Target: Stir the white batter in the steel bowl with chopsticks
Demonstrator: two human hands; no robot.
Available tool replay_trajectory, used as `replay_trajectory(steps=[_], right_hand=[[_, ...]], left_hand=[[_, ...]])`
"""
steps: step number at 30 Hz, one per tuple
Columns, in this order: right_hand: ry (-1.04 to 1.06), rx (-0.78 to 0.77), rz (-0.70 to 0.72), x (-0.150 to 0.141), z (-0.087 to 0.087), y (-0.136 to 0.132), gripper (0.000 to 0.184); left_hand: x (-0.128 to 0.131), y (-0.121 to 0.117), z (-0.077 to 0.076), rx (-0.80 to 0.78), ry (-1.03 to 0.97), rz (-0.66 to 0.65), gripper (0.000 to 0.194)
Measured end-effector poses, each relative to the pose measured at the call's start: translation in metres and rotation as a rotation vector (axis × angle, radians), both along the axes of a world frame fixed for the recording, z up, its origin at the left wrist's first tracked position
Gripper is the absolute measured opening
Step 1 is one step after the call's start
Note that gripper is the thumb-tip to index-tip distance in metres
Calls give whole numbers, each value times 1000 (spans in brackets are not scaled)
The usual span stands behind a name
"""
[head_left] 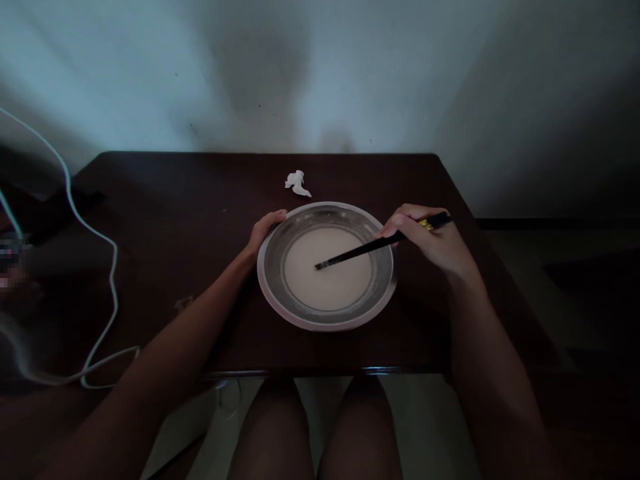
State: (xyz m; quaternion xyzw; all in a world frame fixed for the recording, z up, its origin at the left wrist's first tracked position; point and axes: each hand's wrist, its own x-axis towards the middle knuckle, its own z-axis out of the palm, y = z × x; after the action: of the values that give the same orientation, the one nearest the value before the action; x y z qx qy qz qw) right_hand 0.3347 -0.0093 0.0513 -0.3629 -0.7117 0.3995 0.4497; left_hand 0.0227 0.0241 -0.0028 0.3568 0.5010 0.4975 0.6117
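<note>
A round metal basin (273, 287) stands on the dark table, holding a pale, milky liquid (330, 287). At its upper left rim, my left hand (265, 228) is closed against the edge, with some of its fingers hidden behind the wall. My right hand (425, 233) grips black chopsticks (357, 252) with gold bands near the top end. They slant down to the left over the basin, and their whitened tips are at the liquid's surface. Whether the tips dip in, I cannot tell.
A crumpled white tissue (297, 183) lies behind the basin on the dark table (175, 193). White cable (114, 267) winds across the table's left side. A pale wall (350, 80) rises behind the table. My legs are below its front edge.
</note>
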Motion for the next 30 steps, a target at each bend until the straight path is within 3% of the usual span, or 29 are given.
replay_trajectory(steps=[6, 11, 17, 22, 27, 30], right_hand=[[62, 45, -149, 4, 1, 1, 43], [13, 15, -13, 0, 0, 0, 40], [72, 44, -149, 3, -2, 2, 43], [6, 3, -25, 1, -2, 2, 40], [17, 32, -120, 1, -1, 3, 44], [37, 4, -87, 2, -1, 2, 44]], left_hand=[[1, -1, 1, -2, 0, -3, 31], [3, -1, 2, -20, 4, 26, 33], [2, -1, 2, -8, -3, -2, 35], [2, 0, 3, -3, 2, -10, 34], [2, -1, 3, 0, 6, -12, 33], [3, -1, 4, -11, -2, 7, 33]])
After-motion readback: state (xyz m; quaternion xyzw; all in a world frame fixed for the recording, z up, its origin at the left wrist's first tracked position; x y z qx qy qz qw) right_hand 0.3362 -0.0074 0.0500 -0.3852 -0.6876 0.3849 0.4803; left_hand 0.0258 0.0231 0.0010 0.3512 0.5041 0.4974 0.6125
